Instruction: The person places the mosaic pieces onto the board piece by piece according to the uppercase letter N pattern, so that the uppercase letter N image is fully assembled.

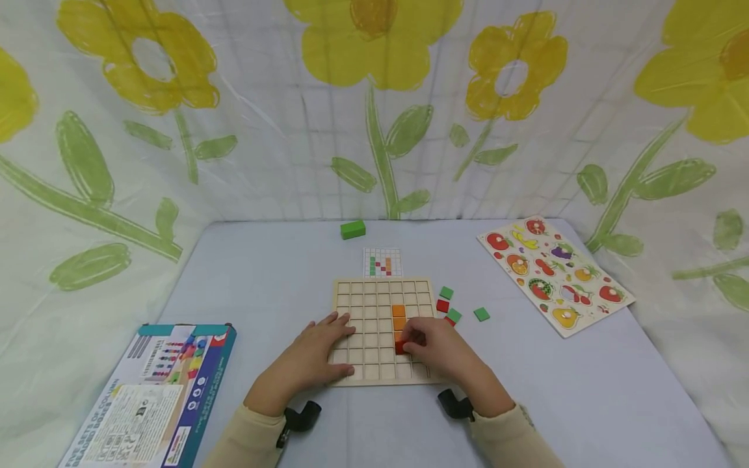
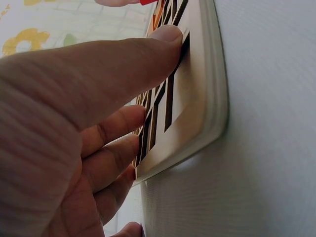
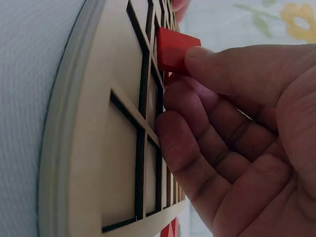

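Note:
A wooden grid board (image 1: 364,374) lies flat on the table. Several orange square tiles (image 1: 398,311) sit in one of its columns, right of the middle. My right hand (image 1: 435,348) pinches a red square tile (image 3: 175,49) between thumb and fingers, just below the orange tiles; in the right wrist view the tile is tilted against the grid. My left hand (image 1: 318,354) rests on the board's left side, fingers spread and thumb (image 2: 165,37) on the near left part. Behind the board lies a pattern card (image 1: 383,262) with green, red and orange squares.
Loose green tiles (image 1: 482,314) and red tiles (image 1: 443,305) lie right of the board. A green block (image 1: 353,229) stands at the back. A fruit puzzle board (image 1: 556,276) lies at the back right. At the front left is a bead-toy box (image 1: 146,396).

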Action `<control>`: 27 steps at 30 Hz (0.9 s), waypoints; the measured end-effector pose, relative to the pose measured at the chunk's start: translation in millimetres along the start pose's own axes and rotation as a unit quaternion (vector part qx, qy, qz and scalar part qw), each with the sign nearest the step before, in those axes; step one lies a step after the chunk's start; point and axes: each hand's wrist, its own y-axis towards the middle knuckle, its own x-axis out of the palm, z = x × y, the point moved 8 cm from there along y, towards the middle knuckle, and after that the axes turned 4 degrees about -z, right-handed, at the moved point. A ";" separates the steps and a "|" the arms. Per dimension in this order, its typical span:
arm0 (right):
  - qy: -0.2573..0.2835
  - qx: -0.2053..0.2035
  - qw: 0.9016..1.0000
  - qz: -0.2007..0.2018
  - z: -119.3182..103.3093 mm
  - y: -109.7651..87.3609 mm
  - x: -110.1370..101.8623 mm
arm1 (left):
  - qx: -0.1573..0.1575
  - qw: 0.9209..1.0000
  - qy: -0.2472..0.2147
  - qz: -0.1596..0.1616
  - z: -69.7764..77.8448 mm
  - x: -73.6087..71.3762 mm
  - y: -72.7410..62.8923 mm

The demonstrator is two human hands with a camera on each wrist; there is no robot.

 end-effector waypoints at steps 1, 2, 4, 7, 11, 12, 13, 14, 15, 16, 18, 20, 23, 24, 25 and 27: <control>-0.002 -0.002 1.000 -0.003 -0.2 0.0 0.6 | 0.000 1.000 0.000 0.000 0.0 0.0 0.0; -0.003 -0.003 1.000 -0.005 -0.5 -0.2 1.0 | 0.000 1.000 -0.001 -0.001 0.1 0.0 -0.2; -0.002 -0.004 1.000 -0.011 -0.9 -0.7 1.6 | 0.000 1.000 -0.001 -0.001 0.2 0.0 -0.4; 0.000 0.001 1.000 -0.023 -0.3 -1.5 2.8 | 0.000 1.000 -0.001 -0.002 0.5 -0.1 -0.8; 0.000 0.007 0.999 -0.037 0.0 -2.8 3.6 | 0.000 1.000 0.000 -0.001 0.7 -0.4 -1.1; -0.001 0.009 0.999 -0.039 0.4 -2.8 3.8 | 0.000 1.000 0.001 0.000 0.7 -0.5 -1.1; -0.002 0.009 0.999 -0.039 0.2 -2.7 3.6 | 0.000 1.000 0.001 0.000 0.8 -0.6 -1.1; -0.003 0.010 0.999 -0.039 0.3 -2.8 3.5 | 0.000 1.000 0.001 0.000 0.8 -0.6 -1.0; -0.005 0.010 0.999 -0.038 0.2 -2.6 3.4 | 0.000 1.000 0.002 0.000 0.9 -0.6 -0.9; -0.006 0.010 0.999 -0.038 0.2 -2.4 3.4 | 0.000 1.000 0.001 0.000 0.9 -0.6 -0.8; -0.006 0.013 0.999 -0.038 0.2 -2.1 3.6 | 0.000 1.000 0.003 0.000 0.9 -0.5 -0.7; -0.009 0.014 0.999 -0.035 0.2 -2.1 3.9 | -0.001 1.000 0.002 0.000 1.2 -0.8 -0.8; -0.022 0.017 0.999 -0.031 0.8 -2.2 4.7 | -0.001 1.000 0.000 0.001 1.6 -1.2 -1.0; -0.029 0.017 0.999 -0.028 0.9 -2.0 4.9 | -0.001 1.000 -0.001 0.001 1.7 -1.3 -1.1; -0.034 0.018 0.999 -0.025 1.1 -1.9 5.1 | -0.001 1.000 -0.001 0.001 1.9 -1.4 -1.1; -0.042 0.020 0.999 -0.021 1.5 -1.4 5.6 | 0.000 1.000 0.000 0.001 1.8 -1.2 -1.1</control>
